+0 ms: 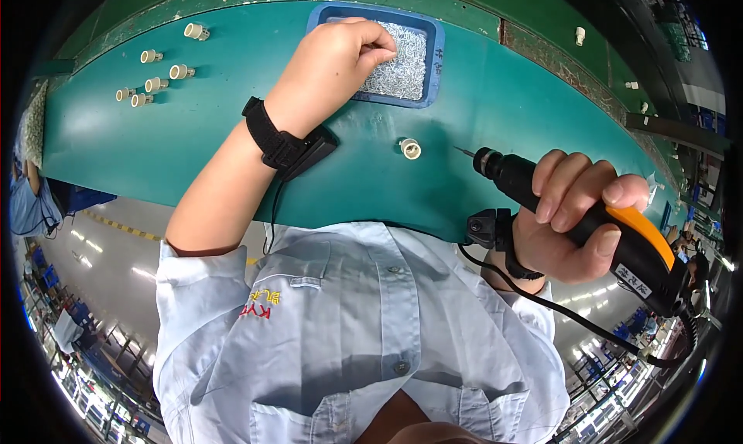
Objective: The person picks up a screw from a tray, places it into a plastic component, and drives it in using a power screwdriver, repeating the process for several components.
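Observation:
My left hand (344, 57) reaches over a blue tray (436, 65) full of small silvery pieces, likely screws (398, 76). Its thumb and forefinger are pinched together just above the heap; what lies between them, if anything, is too small to make out. In my right hand (573, 212) is a black and orange electric screwdriver (518, 179), gripped round its body, with the thin bit pointing left over the table. Between the bit and my left forearm, a cream-coloured cylindrical fitting (411, 149) rests on the green mat, its round opening facing up.
Several similar cream fittings (156, 84) lie at the left of the green tabletop (232, 49). A few more (580, 36) sit on the green ledge beyond the table's far edge. The screwdriver's black cable (588, 332) loops at the lower right. Another person's blue clothing (35, 200) shows at far left.

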